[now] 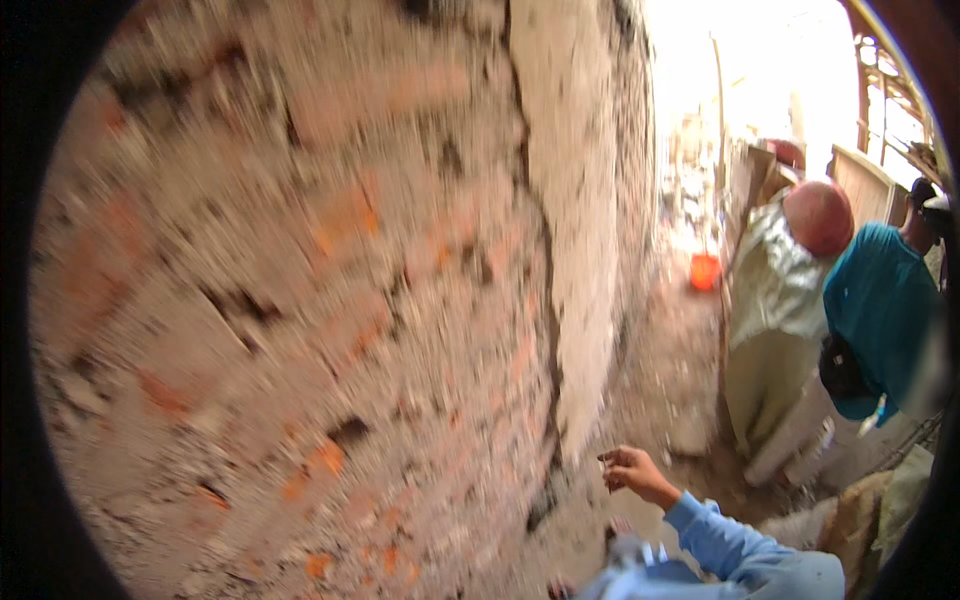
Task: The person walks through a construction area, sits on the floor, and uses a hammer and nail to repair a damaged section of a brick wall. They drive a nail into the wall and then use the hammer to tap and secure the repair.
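Observation:
My right hand (636, 474) reaches out at the lower middle, its arm in a light blue sleeve (735, 545). The fingers point left toward the foot of a rough wall (330, 330) and are loosely bent and slightly apart. I see nothing held in them, though motion smears the picture. Between the hand and the wall is a small gap. The wall is worn brick and mortar, with a smoother plastered strip (575, 220) beyond a dark vertical crack. My left hand is out of the picture.
A narrow dirt path (660, 390) runs along the wall to an orange bucket (705, 272). On the right stand a pale, shiny bulk (775, 290) topped by a rounded reddish thing (820, 217) and a person in a teal shirt (880, 300). Sack-like material (855, 510) lies nearer.

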### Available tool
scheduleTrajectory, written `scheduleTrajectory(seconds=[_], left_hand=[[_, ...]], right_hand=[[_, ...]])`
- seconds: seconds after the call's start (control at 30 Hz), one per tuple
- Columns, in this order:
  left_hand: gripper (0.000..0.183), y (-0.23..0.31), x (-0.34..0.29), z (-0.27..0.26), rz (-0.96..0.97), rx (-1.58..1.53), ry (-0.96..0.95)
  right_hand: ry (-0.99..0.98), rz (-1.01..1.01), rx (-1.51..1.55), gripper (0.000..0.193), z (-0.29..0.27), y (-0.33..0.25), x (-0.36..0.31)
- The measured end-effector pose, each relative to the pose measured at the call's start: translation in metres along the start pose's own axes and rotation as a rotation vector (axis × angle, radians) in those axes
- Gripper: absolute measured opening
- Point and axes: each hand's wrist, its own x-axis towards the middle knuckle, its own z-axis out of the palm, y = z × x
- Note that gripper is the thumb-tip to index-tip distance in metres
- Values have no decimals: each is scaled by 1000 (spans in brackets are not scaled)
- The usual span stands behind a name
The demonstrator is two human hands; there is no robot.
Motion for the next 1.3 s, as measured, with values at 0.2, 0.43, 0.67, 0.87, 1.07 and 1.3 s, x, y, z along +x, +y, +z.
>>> scheduleTrajectory(seconds=[0.2, 0.43, 0.67, 0.87, 1.07, 1.3], left_hand=[[32, 0, -4, 26, 34, -89, 22], [32, -5, 5, 88, 107, -169, 150], [33, -15, 28, 184, 248, -309, 377], [40, 38, 66, 260, 872, -94, 705], [36, 177, 65, 290, 1283, 770, 951], [41, 281, 81, 299, 1350, 989, 1194]], right_hand=[[-176, -778, -8, 37, 18, -222, 29], [-312, -1594, 239, 16, 29, -453, -7], [-294, -2328, 306, 9, 31, -630, -18], [-119, -2362, 296, 12, 55, -720, -30], [-190, -2323, 223, 12, 80, -753, -22], [-198, -2187, 76, 15, 89, -756, -17]])
